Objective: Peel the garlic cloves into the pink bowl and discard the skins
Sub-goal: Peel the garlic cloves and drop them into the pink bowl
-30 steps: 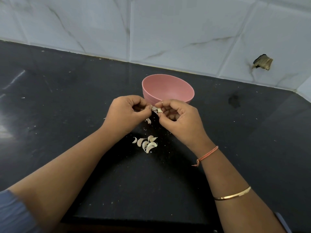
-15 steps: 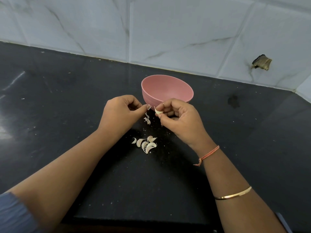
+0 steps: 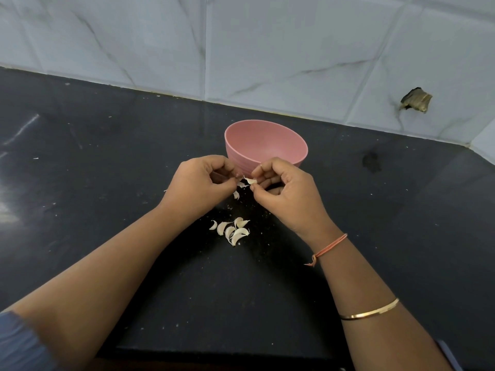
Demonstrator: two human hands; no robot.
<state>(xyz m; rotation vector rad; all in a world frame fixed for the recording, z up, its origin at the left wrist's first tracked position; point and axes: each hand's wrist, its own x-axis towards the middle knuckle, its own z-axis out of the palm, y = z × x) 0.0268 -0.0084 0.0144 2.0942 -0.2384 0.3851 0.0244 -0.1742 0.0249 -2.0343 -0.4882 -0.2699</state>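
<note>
Back together after a brief parting: L hand (image 3: 197, 184) closes in on the clove (image 3: 251, 181), which R hand (image 3: 288, 195) pinches in a fingertip grip just in front of the bowl (image 3: 241, 159). L grip nips a wisp of skin (image 3: 243, 178) at the clove's tip. Scraps (image 3: 236, 194) lie on the table (image 3: 107, 156) below the hands; more cloves (image 3: 233, 230) cluster betw. the forearms.

Open black counter (image 3: 107, 162) far to left and right, and toward the near edge between the forearms. Straight ahead, blocked by the pink bowl (image 3: 267, 143), just beyond the left hand (image 3: 199, 183) and right hand (image 3: 284, 188), tiled wall (image 3: 267, 49) close behind it. Underneath, hemmed by a cluster of garlic cloves (image 3: 232, 231) and loose skin scraps (image 3: 236, 194).
</note>
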